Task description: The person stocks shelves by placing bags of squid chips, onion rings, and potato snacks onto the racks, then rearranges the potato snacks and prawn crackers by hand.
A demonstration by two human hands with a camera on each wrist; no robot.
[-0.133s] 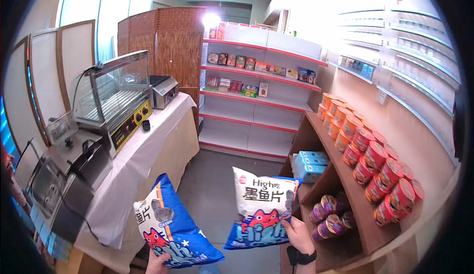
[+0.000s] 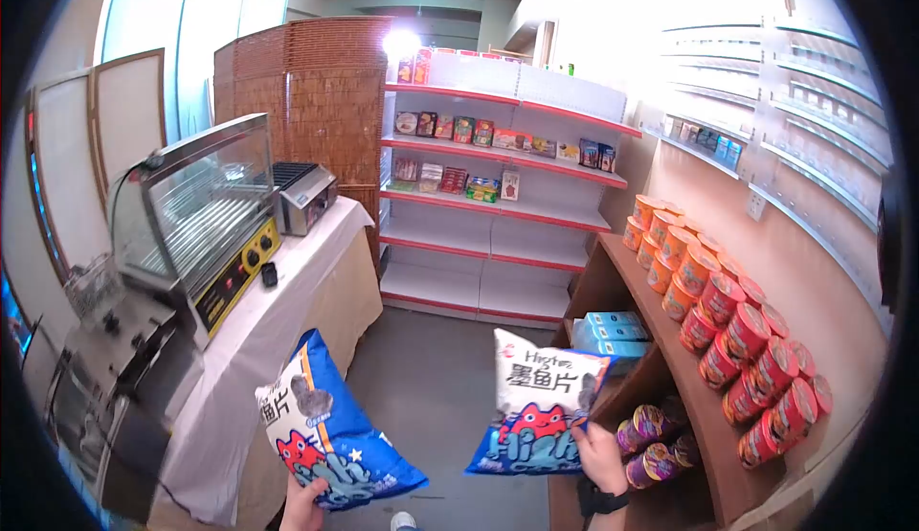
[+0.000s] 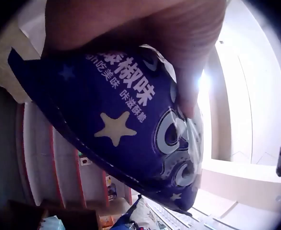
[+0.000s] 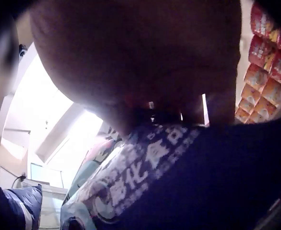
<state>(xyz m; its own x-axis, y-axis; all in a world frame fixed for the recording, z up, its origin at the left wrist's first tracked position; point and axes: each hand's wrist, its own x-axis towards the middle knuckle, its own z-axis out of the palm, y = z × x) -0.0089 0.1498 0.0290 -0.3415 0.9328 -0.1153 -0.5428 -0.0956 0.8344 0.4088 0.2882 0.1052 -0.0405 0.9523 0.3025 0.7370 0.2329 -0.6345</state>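
Snack bags (image 2: 349, 435) in hands (image 2: 601, 459), tubs (image 2: 747, 332) (red/orange) on R shelf (image 2: 657, 338)

The person wears a black right wristband (image 2: 602, 502) and whitish shoe (image 2: 403, 521).

The left bag (image 2: 343, 433) and right bag (image 2: 539, 399) are blue and white, with a red cat drawing (image 2: 534, 422). The shelf edges (image 2: 431, 304) are red.
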